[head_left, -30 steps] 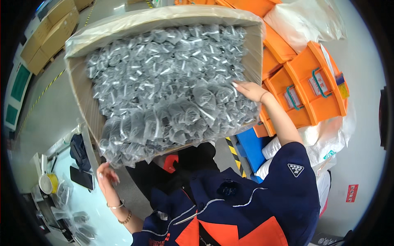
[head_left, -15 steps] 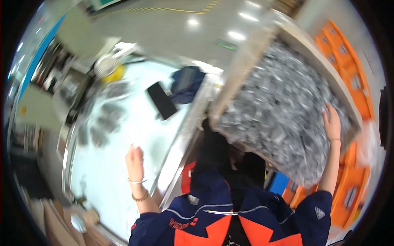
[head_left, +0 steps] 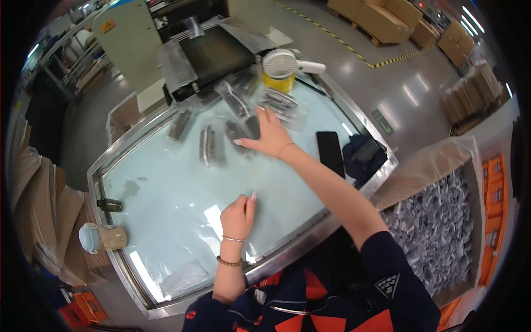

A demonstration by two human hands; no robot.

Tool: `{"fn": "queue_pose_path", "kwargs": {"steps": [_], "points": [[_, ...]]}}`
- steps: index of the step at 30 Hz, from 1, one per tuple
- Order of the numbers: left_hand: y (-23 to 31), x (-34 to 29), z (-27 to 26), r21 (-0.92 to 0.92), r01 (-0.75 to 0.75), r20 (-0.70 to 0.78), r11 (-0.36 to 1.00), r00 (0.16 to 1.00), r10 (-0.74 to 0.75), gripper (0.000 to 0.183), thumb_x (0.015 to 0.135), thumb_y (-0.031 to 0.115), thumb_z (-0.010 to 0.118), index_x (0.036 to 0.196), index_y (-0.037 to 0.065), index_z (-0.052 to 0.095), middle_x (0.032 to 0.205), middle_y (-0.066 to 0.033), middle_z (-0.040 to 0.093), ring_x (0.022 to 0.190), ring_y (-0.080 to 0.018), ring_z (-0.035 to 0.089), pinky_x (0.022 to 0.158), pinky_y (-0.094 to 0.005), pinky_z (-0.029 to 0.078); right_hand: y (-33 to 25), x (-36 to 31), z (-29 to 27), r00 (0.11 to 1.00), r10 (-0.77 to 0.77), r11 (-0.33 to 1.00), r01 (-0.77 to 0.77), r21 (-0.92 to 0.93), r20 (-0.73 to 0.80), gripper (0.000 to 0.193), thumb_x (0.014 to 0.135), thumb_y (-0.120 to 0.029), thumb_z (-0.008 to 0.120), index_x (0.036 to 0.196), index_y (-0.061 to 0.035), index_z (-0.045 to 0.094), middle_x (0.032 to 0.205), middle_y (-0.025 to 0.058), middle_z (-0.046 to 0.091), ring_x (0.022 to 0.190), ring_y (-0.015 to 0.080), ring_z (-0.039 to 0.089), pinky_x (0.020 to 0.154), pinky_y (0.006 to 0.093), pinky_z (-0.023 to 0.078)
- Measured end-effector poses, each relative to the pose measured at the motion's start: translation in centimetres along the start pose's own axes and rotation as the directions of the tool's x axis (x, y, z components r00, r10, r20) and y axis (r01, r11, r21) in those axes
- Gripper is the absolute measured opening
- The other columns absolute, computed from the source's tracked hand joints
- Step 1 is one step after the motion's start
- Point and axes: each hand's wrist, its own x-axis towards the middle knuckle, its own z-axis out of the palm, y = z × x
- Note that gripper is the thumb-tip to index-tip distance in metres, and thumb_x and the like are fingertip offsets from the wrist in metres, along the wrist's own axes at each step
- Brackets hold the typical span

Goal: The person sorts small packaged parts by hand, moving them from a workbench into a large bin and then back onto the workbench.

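My right hand is over the far middle of the pale glass-like tabletop, thumb and fingers spread. Between them lies a dark piece in a clear plastic bag; I cannot tell whether the fingers touch it. Several similar bagged dark pieces lie around it, among them one bagged piece to the left and a bagged bundle just beyond the hand. My left hand is closed above the near middle of the tabletop, thumb up, with nothing visible in it.
A white handheld fan stands on a yellow base at the far edge. A black phone and dark cloth lie on the right. Beside the table, a lined carton holds many grey bagged pieces. A cup stands left.
The view has turned left toward the table. My right hand has left the carton of grey bagged pieces and reached across to the bagged pieces on the tabletop. My left hand stays over the table.
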Motion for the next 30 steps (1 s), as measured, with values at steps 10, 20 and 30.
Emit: {"fn": "queue_pose_path", "kwargs": {"steps": [10, 20, 30], "points": [[-4.4, 2.3, -2.9, 0.139, 0.112, -0.508, 0.984, 0.861, -0.026, 0.044, 0.087, 0.021, 0.057, 0.124, -0.001, 0.047, 0.127, -0.0197, 0.046, 0.118, -0.0383, 0.041, 0.099, -0.0472, 0.031, -4.5, -4.8, 6.8, 0.97, -0.051, 0.913, 0.142, -0.383, 0.237, 0.074, 0.075, -0.039, 0.065, 0.141, -0.0347, 0.033, 0.149, 0.0246, 0.016, 0.131, 0.043, 0.028, 0.092, 0.0595, 0.036], [-4.9, 2.4, -2.3, 0.143, 0.16, -0.324, 0.977, 0.94, -0.106, 0.051, 0.092, 0.022, 0.051, 0.137, 0.003, 0.039, 0.149, -0.0215, 0.023, 0.138, -0.0429, 0.017, 0.11, -0.0526, 0.016, -3.9, -8.7, 3.7, 0.957, -0.273, 0.957, 0.281, -0.072, 0.1, 0.075, 0.08, -0.047, 0.064, 0.14, -0.012, 0.037, 0.146, 0.0281, 0.022, 0.132, 0.044, 0.03, 0.102, 0.0565, 0.03], [-5.8, 2.6, -1.7, 0.072, 0.227, -0.352, 0.971, 0.917, -0.188, 0.05, 0.092, 0.025, 0.051, 0.134, 0.0, 0.04, 0.146, -0.0263, 0.024, 0.137, -0.0435, 0.018, 0.11, -0.0531, 0.015, -2.8, 11.7, 10.7, 0.989, -0.146, 0.989, 0.146, -0.002, 0.034, 0.039, 0.084, -0.04, 0.059, 0.118, -0.0224, 0.057, 0.136, 0.0207, 0.04, 0.118, 0.0398, 0.044, 0.096, 0.049, 0.038]]}}
